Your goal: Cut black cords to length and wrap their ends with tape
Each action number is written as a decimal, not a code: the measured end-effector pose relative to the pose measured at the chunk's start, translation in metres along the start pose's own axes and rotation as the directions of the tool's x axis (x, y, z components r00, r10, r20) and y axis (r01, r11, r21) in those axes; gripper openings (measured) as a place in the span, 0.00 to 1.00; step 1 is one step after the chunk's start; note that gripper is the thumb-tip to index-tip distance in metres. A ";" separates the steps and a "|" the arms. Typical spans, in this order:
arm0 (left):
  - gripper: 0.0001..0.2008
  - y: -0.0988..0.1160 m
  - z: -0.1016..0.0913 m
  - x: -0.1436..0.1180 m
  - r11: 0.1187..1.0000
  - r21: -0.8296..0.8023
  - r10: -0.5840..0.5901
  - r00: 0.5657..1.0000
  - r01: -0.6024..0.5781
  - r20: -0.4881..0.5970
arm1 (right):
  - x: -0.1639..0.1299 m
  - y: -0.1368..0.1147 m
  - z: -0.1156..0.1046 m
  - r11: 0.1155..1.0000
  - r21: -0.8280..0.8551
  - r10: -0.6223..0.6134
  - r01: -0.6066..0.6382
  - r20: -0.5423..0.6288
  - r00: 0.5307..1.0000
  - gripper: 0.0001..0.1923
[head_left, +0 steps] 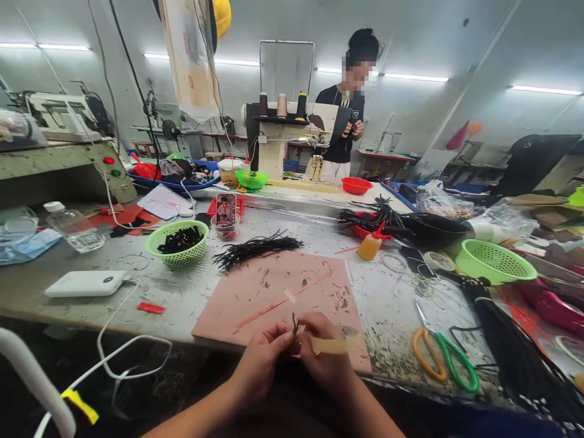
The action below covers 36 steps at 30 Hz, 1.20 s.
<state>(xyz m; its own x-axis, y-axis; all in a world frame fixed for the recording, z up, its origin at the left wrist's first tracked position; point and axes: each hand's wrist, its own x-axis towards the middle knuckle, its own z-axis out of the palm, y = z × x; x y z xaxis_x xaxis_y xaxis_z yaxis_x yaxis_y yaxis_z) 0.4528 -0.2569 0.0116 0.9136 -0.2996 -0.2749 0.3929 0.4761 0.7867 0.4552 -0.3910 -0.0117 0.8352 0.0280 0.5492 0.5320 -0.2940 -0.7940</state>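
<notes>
My left hand (261, 359) and my right hand (325, 365) meet low in the middle, above the near edge of a pink board (274, 277). Pinched between their fingertips is a short black cord (295, 322), its end sticking up. A pale yellow strip (335, 346) lies across the right hand's fingers; whether it is gripped or stuck on, I cannot make out. Beyond the hands, a bundle of black cords (258, 248) rests across the board's far edge. A thin red strip (274, 304) slants over the board.
Orange-and-green-handled scissors (438, 353) and a long black cord bundle (515, 353) lie right. A glue bottle (370, 246) stands behind. Left are a green basket (177, 258) of black pieces and a white power bank (86, 283). A person (342, 109) stands beyond the sewing machine (269, 146).
</notes>
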 end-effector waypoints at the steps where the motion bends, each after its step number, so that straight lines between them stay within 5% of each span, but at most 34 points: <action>1: 0.10 -0.001 -0.001 -0.001 1.000 -0.008 -0.003 1.000 0.003 -0.007 | 0.000 -0.001 -0.003 0.999 -0.030 0.015 -0.014 0.031 0.999 0.11; 5: 0.10 -0.003 0.001 -0.005 0.997 -0.058 -0.045 0.998 0.042 -0.053 | 0.005 -0.011 -0.015 0.981 0.007 0.193 -0.196 0.123 0.973 0.03; 10: 0.10 -0.002 0.005 -0.005 0.995 -0.087 -0.061 0.978 0.045 -0.200 | 0.005 -0.018 -0.015 0.911 0.125 0.401 -0.394 -0.037 0.915 0.03; 14: 0.09 -0.002 0.007 -0.006 0.997 -0.065 -0.059 0.980 0.048 -0.190 | 0.001 -0.017 -0.005 0.814 0.284 0.522 -0.506 0.023 0.853 0.06; 30: 0.07 -0.008 0.004 -0.005 0.994 0.079 0.092 0.985 -0.081 -0.146 | 0.004 -0.021 0.004 0.645 0.429 0.640 -0.632 0.148 0.754 0.12; 36: 0.06 -0.007 0.000 -0.002 0.976 0.184 0.141 0.985 -0.121 -0.100 | 0.005 -0.024 0.005 0.687 0.390 0.638 -0.613 0.080 0.766 0.10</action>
<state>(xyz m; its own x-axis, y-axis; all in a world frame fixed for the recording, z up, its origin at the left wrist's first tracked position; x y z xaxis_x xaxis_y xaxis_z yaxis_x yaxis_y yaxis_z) 0.4478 -0.2593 0.0064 0.9657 -0.1456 -0.2148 0.2533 0.3490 0.9022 0.4470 -0.3794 0.0086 0.9902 -0.0898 -0.1069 -0.0923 0.1534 -0.9838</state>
